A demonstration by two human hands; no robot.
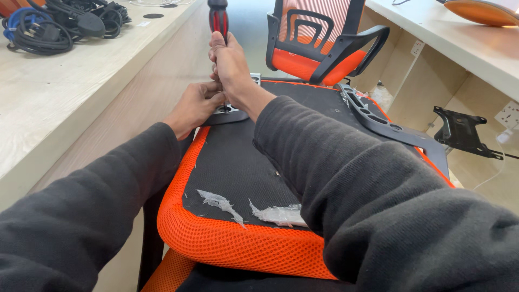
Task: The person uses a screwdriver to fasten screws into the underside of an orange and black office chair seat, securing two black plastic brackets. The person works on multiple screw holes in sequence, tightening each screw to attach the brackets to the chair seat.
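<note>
The screwdriver (218, 21), with its red and black handle, stands upright over the far left edge of an upturned office chair seat (243, 167), tip down on a black armrest bracket (230, 114). The right hand (230, 65) is wrapped tight around the lower part of the handle, fist closed on it. The left hand (197, 105) lies just beside it, fingers curled down against the bracket and the seat edge; it seems to be pressing the bracket flat, though the right wrist hides the fingertips. Both arms are in dark sleeves.

The seat lies with its black underside up, rimmed in orange mesh, and two scraps of clear plastic wrap (254, 208) cling near its closer edge. A second black armrest (389, 121) rests along the seat's right side. Beyond stands an assembled orange and black chair (319, 43). On the tabletop (65, 97) to the left sits a heap of black power cables (59, 24). A loose black metal plate (462, 132) lies at the right, under the other desk.
</note>
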